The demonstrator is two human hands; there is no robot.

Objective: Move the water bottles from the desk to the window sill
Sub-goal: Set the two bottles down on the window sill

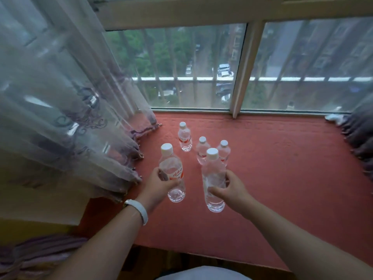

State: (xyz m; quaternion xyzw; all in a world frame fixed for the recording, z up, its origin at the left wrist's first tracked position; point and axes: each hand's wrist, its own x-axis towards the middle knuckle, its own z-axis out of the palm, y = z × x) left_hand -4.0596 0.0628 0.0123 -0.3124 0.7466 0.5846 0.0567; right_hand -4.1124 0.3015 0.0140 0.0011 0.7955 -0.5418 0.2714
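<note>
My left hand (161, 183) grips a clear water bottle (171, 168) with a white cap and a red and white label. My right hand (232, 188) grips a second clear bottle (214, 178) with a white cap. Both bottles are upright over the red window sill (282, 168), their bases low near its surface; whether they touch it I cannot tell. Behind them three smaller-looking bottles stand on the sill: one at the back left (184, 137), one in the middle (201, 149), one to the right (224, 151), partly hidden by the right-hand bottle.
A sheer white curtain (70, 98) hangs at the left, its hem lying on the sill's left end. Window panes with a white frame post (245, 73) close off the back. Dark fabric (361, 138) lies at the sill's right end. The sill's front edge runs below my forearms.
</note>
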